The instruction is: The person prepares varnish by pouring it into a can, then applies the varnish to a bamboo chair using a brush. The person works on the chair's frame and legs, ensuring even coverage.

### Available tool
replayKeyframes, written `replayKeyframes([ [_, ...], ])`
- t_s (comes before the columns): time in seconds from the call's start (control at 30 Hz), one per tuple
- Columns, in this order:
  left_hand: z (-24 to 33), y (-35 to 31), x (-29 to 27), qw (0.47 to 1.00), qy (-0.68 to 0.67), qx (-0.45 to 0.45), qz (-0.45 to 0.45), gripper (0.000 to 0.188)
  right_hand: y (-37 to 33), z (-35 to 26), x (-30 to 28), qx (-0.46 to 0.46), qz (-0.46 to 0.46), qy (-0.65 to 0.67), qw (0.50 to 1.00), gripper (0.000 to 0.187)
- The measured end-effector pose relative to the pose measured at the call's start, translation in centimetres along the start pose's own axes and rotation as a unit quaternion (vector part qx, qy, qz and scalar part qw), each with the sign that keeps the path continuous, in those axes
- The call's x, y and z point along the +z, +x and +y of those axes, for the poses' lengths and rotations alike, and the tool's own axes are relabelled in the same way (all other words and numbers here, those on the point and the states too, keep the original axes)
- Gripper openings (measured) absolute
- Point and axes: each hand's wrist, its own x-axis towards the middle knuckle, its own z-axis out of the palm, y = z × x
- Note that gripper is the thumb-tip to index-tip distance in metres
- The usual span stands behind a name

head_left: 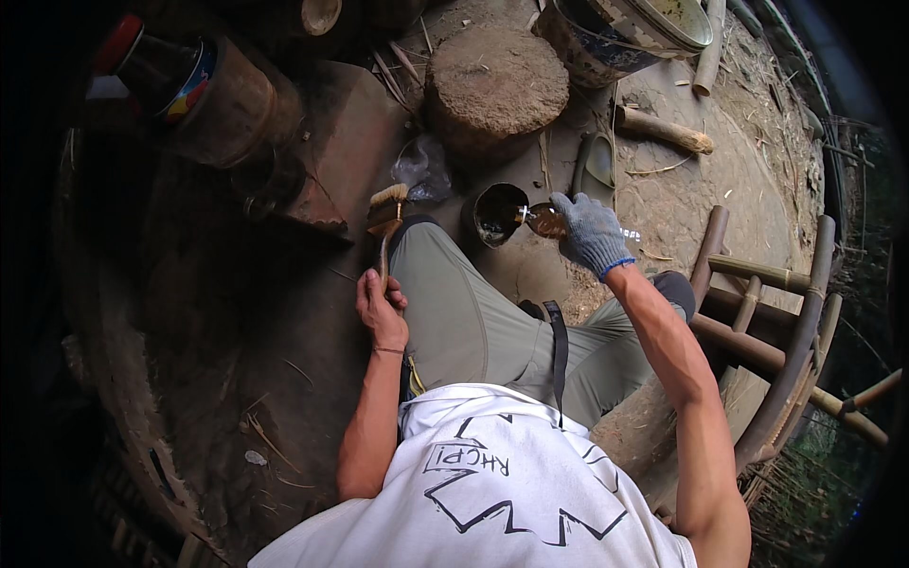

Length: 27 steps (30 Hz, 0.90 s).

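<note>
My bare left hand [381,308] is closed round the handle of a paintbrush [387,210], bristles up, beside my left knee. On my right hand [594,227] is a grey knitted glove with a blue cuff. It grips a bottle of brown liquid [546,221], tipped on its side with its neck pointing left. The bottle's mouth is at the rim of a small dark round container [480,230] on the ground between my knees. Something dark and shiny lies inside that container. Whether liquid is flowing from the bottle I cannot make out.
A tree-stump block [497,85] stands ahead, with a crumpled clear plastic bag [422,170] near it. At the far right are a bucket [615,38] and a short wooden stick [665,130]. A red-capped bottle [156,71] stands far left; a bamboo frame [772,322] is at right.
</note>
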Motion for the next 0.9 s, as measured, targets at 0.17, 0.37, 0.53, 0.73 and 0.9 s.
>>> replayKeyframes([
  [0.17, 0.0, 0.0, -0.1, 1.0, 0.003, 0.0, 0.002, 0.025, 0.0, -0.3, -0.3, 0.003, -0.005, -0.002, 1.0, 0.055],
  [0.37, 0.0, 0.0, 0.0, 1.0, 0.001, 0.0, 0.004, 0.025, 0.2, -0.6, -0.9, 0.006, -0.014, -0.016, 1.0, 0.055],
  [0.53, -0.3, 0.3, -0.4, 1.0, 0.0, -0.003, 0.0, 0.025, 0.6, -1.1, -1.7, 0.009, -0.028, -0.033, 0.999, 0.054],
  [0.73, -0.5, 0.5, -0.6, 1.0, -0.007, -0.002, 0.0, 0.025, 1.3, -1.8, -2.5, 0.01, -0.05, -0.071, 0.996, 0.047],
  [0.9, -0.2, 0.3, -0.6, 1.0, -0.013, -0.004, 0.009, 0.026, 2.4, -3.5, -4.0, 0.015, -0.076, -0.109, 0.991, 0.039],
])
